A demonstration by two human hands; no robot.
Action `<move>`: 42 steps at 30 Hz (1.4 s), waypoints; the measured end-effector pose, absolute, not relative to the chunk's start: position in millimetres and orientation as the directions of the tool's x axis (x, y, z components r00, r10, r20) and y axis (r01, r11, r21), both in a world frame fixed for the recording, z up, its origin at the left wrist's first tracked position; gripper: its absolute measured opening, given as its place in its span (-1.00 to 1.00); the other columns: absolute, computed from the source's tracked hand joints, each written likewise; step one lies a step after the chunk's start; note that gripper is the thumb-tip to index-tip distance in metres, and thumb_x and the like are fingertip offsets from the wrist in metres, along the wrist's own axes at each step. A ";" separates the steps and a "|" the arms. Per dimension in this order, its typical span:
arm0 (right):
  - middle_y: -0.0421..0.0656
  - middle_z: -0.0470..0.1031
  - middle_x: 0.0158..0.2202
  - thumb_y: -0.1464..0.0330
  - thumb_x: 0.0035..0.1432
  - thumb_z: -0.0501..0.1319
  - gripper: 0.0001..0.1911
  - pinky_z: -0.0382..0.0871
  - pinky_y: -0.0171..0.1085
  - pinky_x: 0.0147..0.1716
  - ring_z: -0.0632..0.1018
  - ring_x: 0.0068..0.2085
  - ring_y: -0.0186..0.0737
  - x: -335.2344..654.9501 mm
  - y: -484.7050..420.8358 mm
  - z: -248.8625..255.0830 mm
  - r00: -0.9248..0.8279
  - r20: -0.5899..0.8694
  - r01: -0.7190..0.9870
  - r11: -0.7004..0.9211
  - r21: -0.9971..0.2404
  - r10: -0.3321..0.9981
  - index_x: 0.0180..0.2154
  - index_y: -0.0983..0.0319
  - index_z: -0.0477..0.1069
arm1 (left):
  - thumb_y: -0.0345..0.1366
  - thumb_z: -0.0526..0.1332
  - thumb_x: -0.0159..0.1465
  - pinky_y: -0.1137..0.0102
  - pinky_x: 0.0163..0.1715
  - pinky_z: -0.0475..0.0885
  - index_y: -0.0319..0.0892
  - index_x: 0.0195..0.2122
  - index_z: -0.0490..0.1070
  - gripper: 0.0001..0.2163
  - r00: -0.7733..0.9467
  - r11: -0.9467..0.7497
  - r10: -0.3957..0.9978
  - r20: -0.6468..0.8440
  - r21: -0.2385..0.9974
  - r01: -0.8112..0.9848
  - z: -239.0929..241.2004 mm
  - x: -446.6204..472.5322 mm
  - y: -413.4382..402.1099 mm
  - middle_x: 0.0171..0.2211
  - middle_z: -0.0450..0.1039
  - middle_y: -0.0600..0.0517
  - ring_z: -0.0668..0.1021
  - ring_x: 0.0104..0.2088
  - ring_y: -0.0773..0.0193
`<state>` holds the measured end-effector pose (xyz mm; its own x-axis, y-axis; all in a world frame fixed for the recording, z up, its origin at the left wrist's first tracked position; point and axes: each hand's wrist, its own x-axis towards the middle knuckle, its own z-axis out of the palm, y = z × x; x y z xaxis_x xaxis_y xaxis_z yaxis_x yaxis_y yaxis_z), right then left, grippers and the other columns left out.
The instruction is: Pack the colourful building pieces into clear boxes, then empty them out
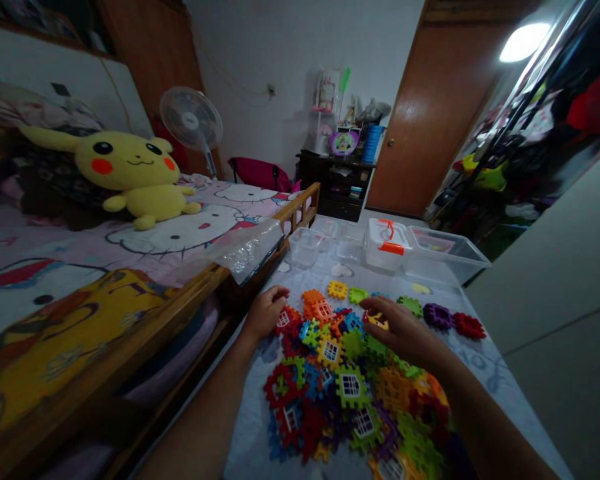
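Observation:
A heap of colourful plastic interlocking blocks (353, 387), square with notched edges, some with white window grilles, covers the near part of the cloth. My left hand (267, 311) rests at the heap's left edge, beside a red block (287, 319), fingers loosely bent and apart, with nothing seen in them. At the far right side of the heap, my right hand (397, 323) has its fingers and thumb around a yellow block (378, 320), partly hidden by the hand. Near it lie separate blocks: yellow (337, 289), green (359, 295), purple (439, 317) and red (469, 326).
Clear plastic bins (307, 245) and a lidded box with orange clips (387, 243) stand at the table's far end. A wooden bed rail (200, 287) runs along the left, a white panel (555, 293) along the right. A yellow plush toy (140, 167) sits on the bed.

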<state>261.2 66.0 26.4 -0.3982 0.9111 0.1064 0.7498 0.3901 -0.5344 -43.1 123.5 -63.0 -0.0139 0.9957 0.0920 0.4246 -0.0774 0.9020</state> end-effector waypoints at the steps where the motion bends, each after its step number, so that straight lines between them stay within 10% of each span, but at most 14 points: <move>1: -0.05 0.52 -0.09 0.30 0.19 0.16 -0.70 0.45 -0.12 -0.09 0.55 -0.13 -0.14 272.4 55.6 24.4 -0.385 0.097 0.754 0.373 -0.541 0.918 -0.03 0.17 0.40 | -0.23 0.10 0.11 0.28 -0.18 0.47 -0.23 -0.16 0.48 -0.67 -0.010 -0.079 0.996 0.092 0.900 0.429 -61.6 -44.1 122.9 -0.17 0.55 -0.08 0.58 -0.18 0.12; 18: -0.01 0.53 -0.12 0.27 0.20 0.06 -0.75 0.45 -0.02 -0.04 0.55 -0.08 -0.05 308.6 2.0 -33.6 -0.165 0.184 0.817 0.239 -0.525 0.969 -0.16 0.17 0.44 | -0.20 0.34 -0.07 0.16 0.12 0.32 -0.12 0.00 0.46 -0.46 0.368 -0.245 0.930 -0.013 0.725 0.643 -52.1 -71.8 111.0 0.01 0.41 -0.12 0.44 0.06 -0.02; 42: -0.11 0.55 -0.23 0.34 0.17 0.08 -0.76 0.44 -0.15 -0.17 0.56 -0.21 -0.15 312.1 -4.6 -26.5 -0.167 0.169 0.790 0.234 -0.566 0.971 -0.15 0.16 0.43 | -0.19 0.34 -0.06 0.43 -0.51 0.39 -0.18 -0.09 0.45 -0.53 0.166 0.081 0.976 -0.144 0.938 0.338 -39.9 -64.3 108.4 -0.37 0.43 0.07 0.49 -0.46 0.29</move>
